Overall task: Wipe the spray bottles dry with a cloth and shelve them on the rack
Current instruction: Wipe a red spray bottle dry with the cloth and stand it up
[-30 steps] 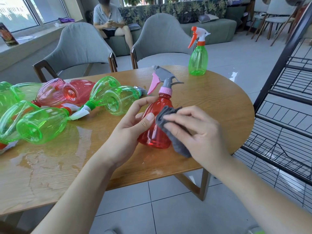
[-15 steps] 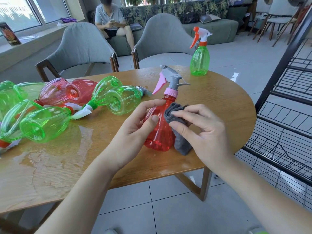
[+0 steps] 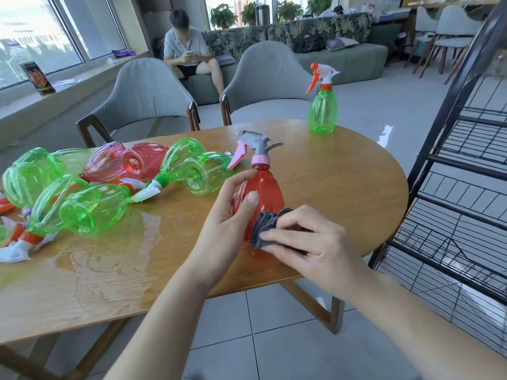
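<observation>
Left hand [image 3: 227,212] around red bottle [image 3: 260,196], right hand [image 3: 315,242] pinching grey cloth [image 3: 264,229], bottle base hidden.

1. We note a wooden table [image 3: 343,187] with a rounded end; a film of water [image 3: 109,259] lies on its near left part.
2. We see two grey chairs [image 3: 148,91] drawn up at the far edge, side by side.
3. We see a seated person [image 3: 189,50] on a green sofa [image 3: 348,61] behind the chairs; potted plants [image 3: 223,15] stand behind the sofa.
4. We note a windowsill [image 3: 68,80] at left; a dark carton [image 3: 38,78] stands on it.
</observation>
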A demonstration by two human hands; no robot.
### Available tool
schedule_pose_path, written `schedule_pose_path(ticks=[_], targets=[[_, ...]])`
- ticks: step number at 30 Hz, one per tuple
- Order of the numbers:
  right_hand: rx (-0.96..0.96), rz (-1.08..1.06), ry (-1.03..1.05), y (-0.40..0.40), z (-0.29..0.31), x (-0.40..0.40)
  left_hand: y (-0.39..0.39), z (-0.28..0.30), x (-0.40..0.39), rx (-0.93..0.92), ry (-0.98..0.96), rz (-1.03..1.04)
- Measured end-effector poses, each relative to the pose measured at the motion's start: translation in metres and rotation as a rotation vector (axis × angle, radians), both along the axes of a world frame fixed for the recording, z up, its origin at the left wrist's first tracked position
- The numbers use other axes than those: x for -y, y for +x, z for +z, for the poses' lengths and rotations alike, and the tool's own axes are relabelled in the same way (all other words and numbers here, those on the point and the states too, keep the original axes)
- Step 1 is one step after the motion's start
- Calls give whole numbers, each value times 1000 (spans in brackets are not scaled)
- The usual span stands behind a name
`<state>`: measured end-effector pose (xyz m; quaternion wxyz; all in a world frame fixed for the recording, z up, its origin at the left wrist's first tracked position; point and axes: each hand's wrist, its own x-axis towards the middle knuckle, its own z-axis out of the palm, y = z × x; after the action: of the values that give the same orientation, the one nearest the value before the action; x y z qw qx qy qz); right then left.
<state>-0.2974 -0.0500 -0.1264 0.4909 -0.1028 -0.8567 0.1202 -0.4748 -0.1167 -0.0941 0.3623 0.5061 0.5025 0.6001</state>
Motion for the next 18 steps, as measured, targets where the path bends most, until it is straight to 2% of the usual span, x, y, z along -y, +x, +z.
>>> schedule_pose_path(ticks=[11, 18], targets=[[10, -16, 57, 10, -1, 0, -2, -7, 2, 103, 17, -53], [-61, -78, -38, 1, 12, -6, -16, -9, 3, 44, 26, -163]])
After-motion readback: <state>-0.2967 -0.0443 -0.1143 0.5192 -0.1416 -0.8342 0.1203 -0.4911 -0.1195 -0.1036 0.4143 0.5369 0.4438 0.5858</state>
